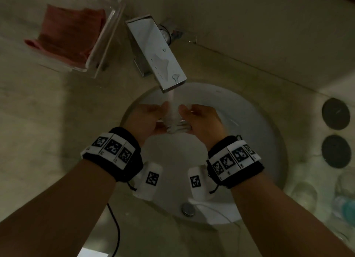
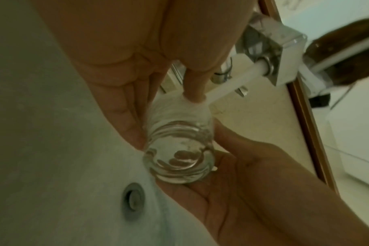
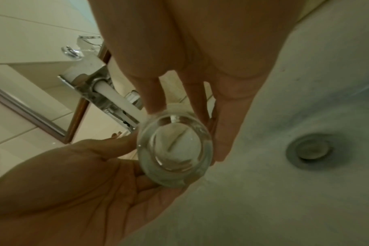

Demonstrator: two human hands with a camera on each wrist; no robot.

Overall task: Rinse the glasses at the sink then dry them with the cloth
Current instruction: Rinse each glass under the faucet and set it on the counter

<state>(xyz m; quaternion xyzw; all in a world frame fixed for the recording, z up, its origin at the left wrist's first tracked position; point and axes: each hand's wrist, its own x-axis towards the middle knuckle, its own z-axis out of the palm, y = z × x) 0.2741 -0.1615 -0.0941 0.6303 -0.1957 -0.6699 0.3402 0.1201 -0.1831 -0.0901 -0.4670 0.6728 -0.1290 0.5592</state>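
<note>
A clear glass (image 1: 175,122) is held over the white sink (image 1: 269,141), under water running from the chrome faucet (image 1: 157,53). My left hand (image 1: 151,112) grips its left side and my right hand (image 1: 194,112) grips its right side. In the left wrist view the glass (image 2: 177,149) shows its thick base, with my left thumb at its mouth and my right hand (image 2: 242,183) cupped round it. The right wrist view shows the glass (image 3: 175,153) between my right fingers (image 3: 228,129) and my left palm (image 3: 84,183). A red cloth (image 1: 71,36) lies folded in a clear tray (image 1: 113,26), far left.
Two more clear glasses (image 1: 303,195) stand on the counter at the right, near a teal-tinted bottle (image 1: 345,208). Two dark round coasters (image 1: 335,113) lie beyond them. The drain (image 3: 310,151) sits in the basin. A black cable (image 1: 115,228) hangs at the near counter edge.
</note>
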